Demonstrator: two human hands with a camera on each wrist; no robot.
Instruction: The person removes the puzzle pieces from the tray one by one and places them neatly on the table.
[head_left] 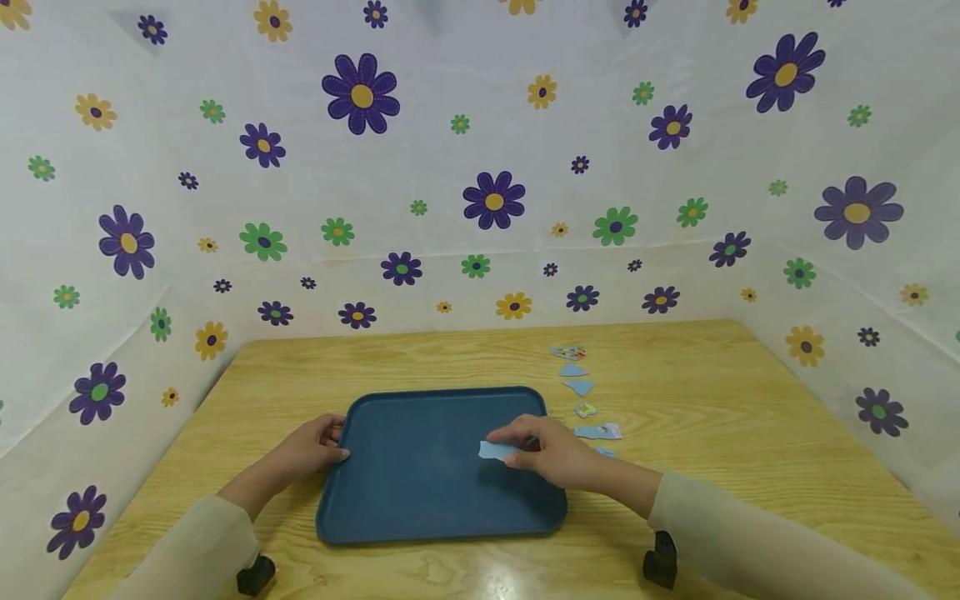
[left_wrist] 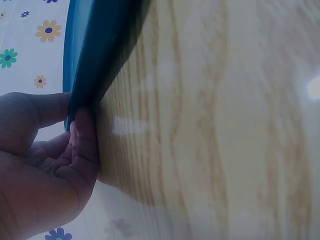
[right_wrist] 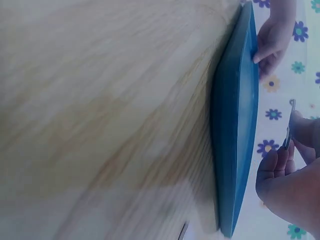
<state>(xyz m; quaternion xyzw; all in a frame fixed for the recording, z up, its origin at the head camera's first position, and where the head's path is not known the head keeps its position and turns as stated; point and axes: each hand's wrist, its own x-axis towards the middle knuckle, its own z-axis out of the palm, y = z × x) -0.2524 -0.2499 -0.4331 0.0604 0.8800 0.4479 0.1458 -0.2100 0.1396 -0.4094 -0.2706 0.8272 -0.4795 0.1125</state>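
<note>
A dark blue tray (head_left: 420, 467) lies on the wooden table. My left hand (head_left: 311, 450) grips its left rim, thumb on top and fingers beneath the edge, as the left wrist view shows with the hand (left_wrist: 55, 155) at the tray's side (left_wrist: 95, 50). Above the tray's right half, my right hand (head_left: 555, 454) pinches a thin light blue puzzle piece (head_left: 495, 451) between thumb and fingers. Seen edge-on in the right wrist view, that piece (right_wrist: 290, 125) is held apart from the tray by the right hand (right_wrist: 295, 175).
Right of the tray, several loose flat pieces lie in a column on the table (head_left: 712, 417): a multicoloured one (head_left: 568, 352), light blue ones (head_left: 579, 387), a small yellow-green one (head_left: 586, 410) and a long one (head_left: 598, 432). A flower-patterned sheet (head_left: 450, 167) hangs behind the table.
</note>
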